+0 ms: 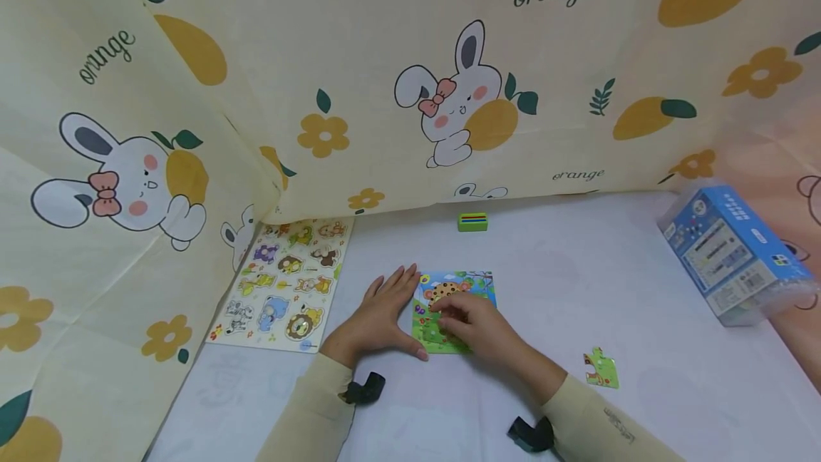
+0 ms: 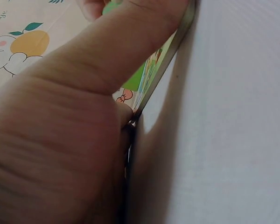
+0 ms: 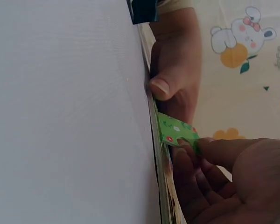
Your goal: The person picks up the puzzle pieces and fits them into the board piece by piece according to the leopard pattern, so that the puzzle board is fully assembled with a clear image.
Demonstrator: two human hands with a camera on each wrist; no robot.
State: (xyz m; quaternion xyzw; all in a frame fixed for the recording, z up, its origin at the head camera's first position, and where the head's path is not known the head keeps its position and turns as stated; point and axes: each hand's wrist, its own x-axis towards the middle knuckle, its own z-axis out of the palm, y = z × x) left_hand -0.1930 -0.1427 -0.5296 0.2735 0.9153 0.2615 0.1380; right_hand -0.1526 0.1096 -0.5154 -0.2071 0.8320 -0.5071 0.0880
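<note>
A small square jigsaw puzzle [image 1: 482, 284] with a spotted animal picture lies on the white table. My left hand [image 1: 383, 316] rests along its left edge, fingers straight and spread, thumb toward the lower left corner. Over the puzzle, my right hand [image 1: 477, 323] pinches a green puzzle piece [image 3: 175, 128] between thumb and fingers. In the right wrist view the piece is tilted up from the puzzle, close to the left thumb. The left wrist view shows the left hand [image 2: 60, 130] large, hiding most of the puzzle.
A loose green puzzle piece [image 1: 601, 368] lies right of the right forearm. At the left is an animal sticker sheet [image 1: 301, 305]. A small green block with coloured stripes [image 1: 472, 222] sits at the back, and a blue box [image 1: 734, 255] in clear plastic at the right.
</note>
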